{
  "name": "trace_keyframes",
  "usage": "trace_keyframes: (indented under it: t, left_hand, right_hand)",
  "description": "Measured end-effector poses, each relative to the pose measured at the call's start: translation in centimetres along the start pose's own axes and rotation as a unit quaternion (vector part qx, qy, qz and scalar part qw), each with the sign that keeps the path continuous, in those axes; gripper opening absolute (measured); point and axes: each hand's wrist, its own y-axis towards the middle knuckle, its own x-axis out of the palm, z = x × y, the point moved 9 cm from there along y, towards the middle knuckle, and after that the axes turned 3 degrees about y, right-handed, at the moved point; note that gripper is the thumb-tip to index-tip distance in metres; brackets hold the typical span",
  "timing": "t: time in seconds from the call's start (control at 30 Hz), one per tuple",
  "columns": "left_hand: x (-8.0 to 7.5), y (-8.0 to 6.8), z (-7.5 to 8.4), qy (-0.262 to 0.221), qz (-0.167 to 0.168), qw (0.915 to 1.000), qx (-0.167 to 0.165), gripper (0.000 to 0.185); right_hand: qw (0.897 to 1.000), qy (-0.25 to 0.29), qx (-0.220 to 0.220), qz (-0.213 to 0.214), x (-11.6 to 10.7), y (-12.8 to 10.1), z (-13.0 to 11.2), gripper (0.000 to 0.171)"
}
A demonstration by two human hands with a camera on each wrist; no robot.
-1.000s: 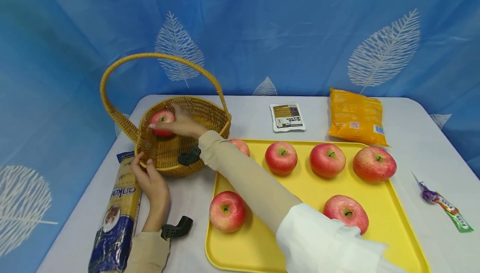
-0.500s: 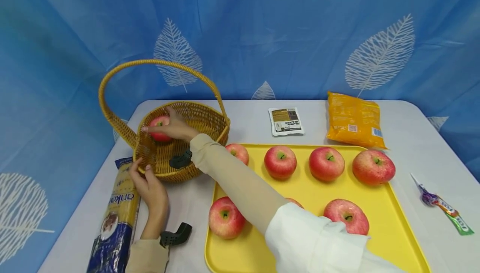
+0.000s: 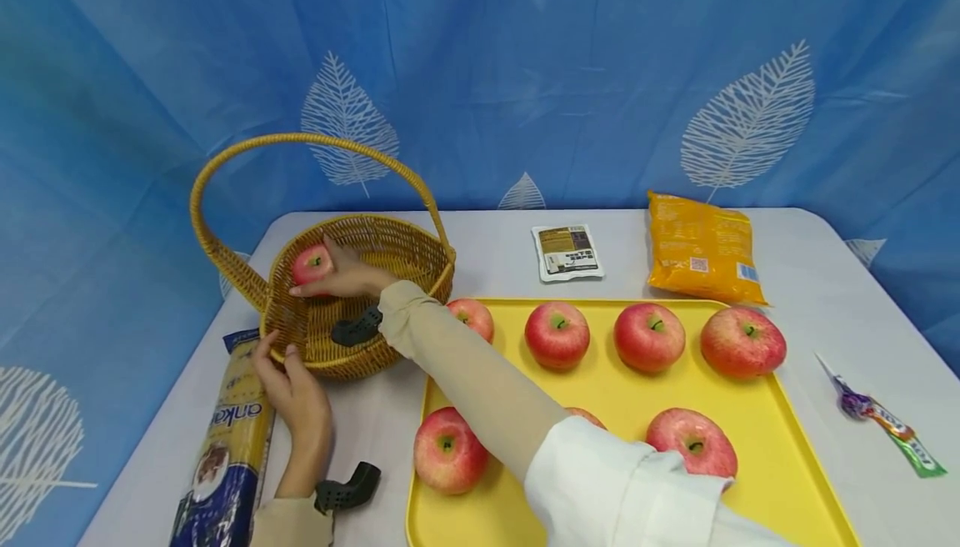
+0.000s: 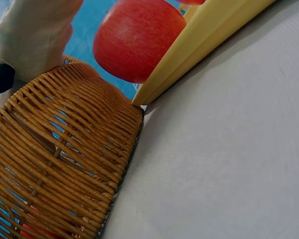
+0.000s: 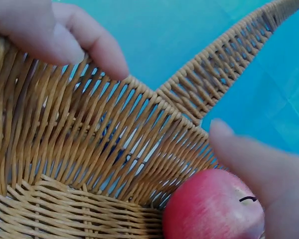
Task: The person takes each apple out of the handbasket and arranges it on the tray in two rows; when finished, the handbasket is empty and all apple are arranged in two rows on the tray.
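A brown wicker basket (image 3: 360, 368) with a tall arched handle stands at the left of the table. On its near left rim, my left hand (image 3: 303, 405) grips with thumb and fingers; in the right wrist view the fingers (image 5: 107, 55) curl over the rim. My right hand (image 3: 348, 272) reaches inside the basket, thumb and fingers around a red apple (image 3: 311, 265) low against the left inner wall. Seen from the right wrist, the thumb (image 5: 259, 164) lies across the apple's upper side, and the other fingers are out of that view.
A yellow tray (image 3: 510, 514) with several apples, including one at its near left (image 3: 448, 451), lies right of the basket. A blue and gold packet (image 3: 225, 455) flanks the left hand. Farther back are a white sachet (image 3: 567, 253) and an orange bag (image 3: 702, 248); a wrapped lollipop (image 3: 858, 405) lies far right.
The head view has tilted up a little, so everything sits lower. My right thumb has shifted from across the apple to its near edge. The left hand keeps its place on the rim.
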Motion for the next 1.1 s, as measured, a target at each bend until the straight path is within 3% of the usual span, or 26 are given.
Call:
trace_keyframes:
  t: [0.27,0.5,0.7,1.1]
  left_hand:
    - [0.1,0.0,-0.1,0.0,0.005,1.0,-0.001,0.033]
    - [-0.1,-0.1,-0.3,0.004,0.005,1.0,-0.007,0.033]
    - [0.0,0.1,-0.2,0.001,0.005,1.0,0.005,0.032]
    - [0.0,0.1,0.2,-0.008,0.005,0.9999,0.01,0.032]
  right_hand:
    - [0.999,-0.009,-0.003,0.043,-0.9,-0.3,0.1,0.087]
    - [0.998,-0.01,-0.03,0.06,-1.0,-0.1,-0.1,0.083]
    - [0.997,-0.046,-0.053,0.045,-0.6,-0.1,-0.6,0.082]
    - [0.994,-0.051,-0.101,0.001,-0.1,-0.6,-1.3,0.066]
